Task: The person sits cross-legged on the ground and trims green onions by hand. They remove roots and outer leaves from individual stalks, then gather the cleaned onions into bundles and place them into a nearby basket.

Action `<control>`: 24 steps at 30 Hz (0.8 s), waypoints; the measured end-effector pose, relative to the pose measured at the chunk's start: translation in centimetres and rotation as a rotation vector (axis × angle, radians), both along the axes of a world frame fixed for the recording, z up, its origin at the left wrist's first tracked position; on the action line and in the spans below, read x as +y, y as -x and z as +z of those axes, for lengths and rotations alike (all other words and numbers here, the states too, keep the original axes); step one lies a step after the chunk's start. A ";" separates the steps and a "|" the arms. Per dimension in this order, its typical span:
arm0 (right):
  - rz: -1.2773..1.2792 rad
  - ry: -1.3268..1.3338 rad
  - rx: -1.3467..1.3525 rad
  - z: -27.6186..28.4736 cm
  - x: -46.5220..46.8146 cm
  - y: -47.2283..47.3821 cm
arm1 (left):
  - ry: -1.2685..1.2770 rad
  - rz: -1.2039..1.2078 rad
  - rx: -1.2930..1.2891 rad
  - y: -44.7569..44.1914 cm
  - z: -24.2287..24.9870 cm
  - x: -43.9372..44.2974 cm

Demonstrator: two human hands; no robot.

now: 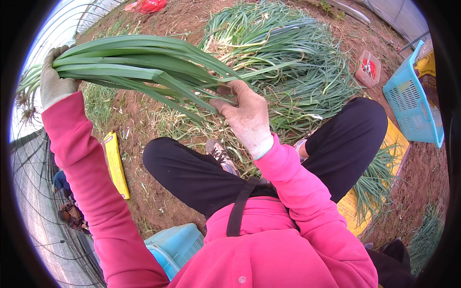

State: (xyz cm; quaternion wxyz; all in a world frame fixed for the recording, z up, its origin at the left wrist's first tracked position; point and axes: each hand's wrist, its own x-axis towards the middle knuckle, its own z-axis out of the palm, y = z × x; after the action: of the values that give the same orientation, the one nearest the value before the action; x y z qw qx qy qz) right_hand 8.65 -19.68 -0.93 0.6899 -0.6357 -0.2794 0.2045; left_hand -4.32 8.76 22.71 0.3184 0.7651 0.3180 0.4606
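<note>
My left hand (pixel 56 79), in a soiled pale knit glove, is raised at the far left and wrapped around a bunch of leek-like greens (pixel 137 59). Pale stems and stringy roots (pixel 27 97) stick out beyond that fist, while the long flat leaves arch rightward. At the leaf ends, my right hand (pixel 245 108), also gloved, has some tips between thumb and fingers. Beyond it, a large heap of similar greens (pixel 302 54) lies on the soil. Loose leaf scraps (pixel 180 122) are strewn between the heap and my shoes (pixel 221 154).
A blue plastic crate (pixel 410 97) and a pink tub (pixel 368 70) holding red items stand at right. More greens lie on a yellow sack (pixel 351 212). Another blue crate (pixel 176 244) sits beside me. People (pixel 72 212) are at far left, near the plastic-film greenhouse wall (pixel 32 187).
</note>
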 end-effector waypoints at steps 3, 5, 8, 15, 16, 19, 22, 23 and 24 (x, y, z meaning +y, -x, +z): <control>-0.056 -0.005 -0.191 0.0 0.4 0.2 | 0.104 -0.043 -0.077 -0.4 0.2 -0.3; 0.018 -0.047 -0.009 0.1 0.6 0.5 | 0.161 -0.049 -0.098 -0.7 0.4 -0.5; 0.025 -0.074 0.006 0.4 0.7 0.6 | 0.197 -0.047 -0.111 -1.3 0.5 -1.0; 0.124 -0.057 0.631 1.1 0.5 0.1 | 0.369 0.121 -0.269 -3.2 0.6 -3.1; 0.106 -0.032 0.580 1.1 0.4 0.1 | 0.380 0.141 -0.291 -3.3 0.6 -3.3; 0.085 0.252 -0.338 0.5 0.3 0.4 | 0.398 0.097 -0.309 -3.7 0.1 -3.4; 0.015 0.168 -0.585 -0.6 0.5 0.9 | 0.364 0.063 -0.237 -3.8 -0.3 -3.3; -0.004 0.181 -0.637 -1.1 0.6 1.0 | 0.358 0.040 -0.255 -3.8 -0.4 -3.3; -0.021 0.206 -0.651 -1.5 0.6 1.3 | 0.351 0.018 -0.272 -3.9 -0.3 -3.2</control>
State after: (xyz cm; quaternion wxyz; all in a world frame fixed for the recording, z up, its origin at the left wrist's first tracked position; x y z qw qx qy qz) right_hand 7.38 -19.04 -2.42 0.4988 -0.7368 -0.4564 0.0106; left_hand -0.47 5.54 22.40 0.4825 0.6260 0.3541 0.4999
